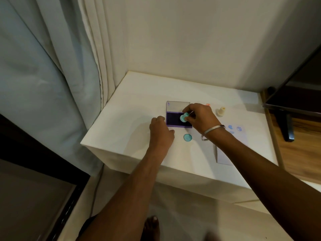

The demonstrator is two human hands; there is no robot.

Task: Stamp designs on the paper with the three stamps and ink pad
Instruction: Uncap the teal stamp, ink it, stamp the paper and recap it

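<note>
An open purple ink pad (173,120) lies on the white table (135,108), its clear lid (177,106) folded back. My right hand (199,117) grips a teal stamp (183,117) tilted over the dark ink surface. Curled fingers of my left hand (160,129) rest against the pad's left front corner. The teal round cap (187,137) lies on the table in front of the pad. A yellow stamp (220,111) stands upright to the right. An orange stamp (208,104) peeks out behind my right hand. The paper (241,136) with blue prints lies under my right forearm.
A curtain (52,75) hangs to the left of the table and a wall stands behind it. A dark TV screen (298,94) on a stand sits at the right over a wooden surface (298,153). The table's front edge runs near my forearms.
</note>
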